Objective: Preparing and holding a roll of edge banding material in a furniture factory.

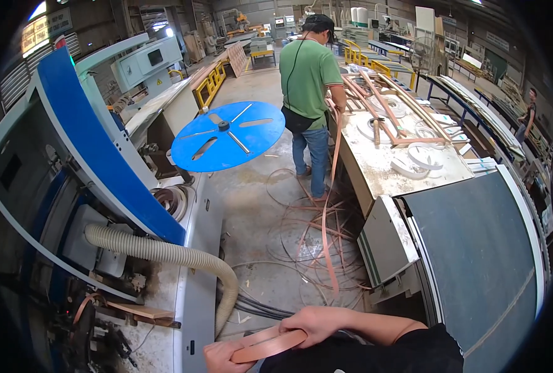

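A loop of reddish-brown edge banding (270, 346) is held low in front of my body. My left hand (222, 357) is closed round its left end, and my right hand (313, 323) grips its right end. The loop's broad outer face lies toward me. A long strip of similar banding (327, 230) runs from a person in a green shirt (312, 81) down to the floor. That person stands at a worktable with their back to me, a hand near the upper end of the strip.
At left stands a machine with a blue curved panel (102, 143), a ribbed hose (164, 252) and a blue slotted disc (230, 135). Tangled banding strips (320, 245) lie on the floor. To the right are a dark belt (475, 242) and a worktable (376, 174) bearing frames and coils.
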Demonstrator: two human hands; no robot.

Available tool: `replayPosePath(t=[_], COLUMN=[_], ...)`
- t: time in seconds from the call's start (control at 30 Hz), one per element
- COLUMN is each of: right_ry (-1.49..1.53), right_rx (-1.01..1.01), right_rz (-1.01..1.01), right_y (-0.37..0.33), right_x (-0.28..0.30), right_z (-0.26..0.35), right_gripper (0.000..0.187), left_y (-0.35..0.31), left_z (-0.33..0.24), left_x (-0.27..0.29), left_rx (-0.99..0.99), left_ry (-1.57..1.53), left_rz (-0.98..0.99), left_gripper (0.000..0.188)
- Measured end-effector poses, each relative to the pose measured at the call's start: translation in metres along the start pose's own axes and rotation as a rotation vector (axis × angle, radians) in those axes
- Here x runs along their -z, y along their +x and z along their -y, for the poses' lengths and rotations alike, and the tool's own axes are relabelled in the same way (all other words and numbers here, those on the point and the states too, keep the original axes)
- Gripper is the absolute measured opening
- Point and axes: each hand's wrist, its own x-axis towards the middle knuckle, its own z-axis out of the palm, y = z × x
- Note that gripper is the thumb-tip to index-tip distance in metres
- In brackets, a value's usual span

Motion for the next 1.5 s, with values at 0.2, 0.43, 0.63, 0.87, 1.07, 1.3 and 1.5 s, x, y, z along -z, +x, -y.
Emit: replayPosePath(t=[0.2, 0.43, 0.63, 0.87, 1.07, 1.3, 1.5], right_ry=[-0.151, -0.244, 0.02, -0.036, -0.198, -0.135, 0.022], right_rx=[-0.049, -0.01, 0.087, 0.045, -0.01, -0.011, -0.025], right_rz=[0.038, 0.029, 0.008, 0.015, -0.025, 0.062, 0.013], right_y=[0.004, 0.012, 0.008, -0.005, 0.006, 0.011, -0.004], right_x=[-0.003, -0.01, -0.003, 0.0, -0.001, -0.002, 0.02], right_z=[0.006, 0.011, 0.018, 0.009, 0.026, 0.02, 0.038], right_gripper=[0.03, 0.027, 0.031, 0.029, 0.024, 0.033, 0.031], left_y=[0.004, 0.017, 0.007, 0.0, 0.045, 0.027, 0.009], left_z=[0.012, -0.035, -0.011, 0.012, -0.061, -0.05, 0.0], left_x=[0.001, -0.015, 0.002, 0.022, 0.023, 0.008, 0.012], left_rx=[-0.024, -0.039, -0.019, 0.003, -0.14, 0.004, -0.008], left_ry=[-0.013, 0.102, -0.019, -0.075, 0.062, 0.277, -0.009], left_rz=[0.022, 0.111, 0.109, 0.161, 0.166, 0.289, 0.132], left_gripper=[0.045, 0.048, 0.04, 0.056, 0.056, 0.03, 0.026])
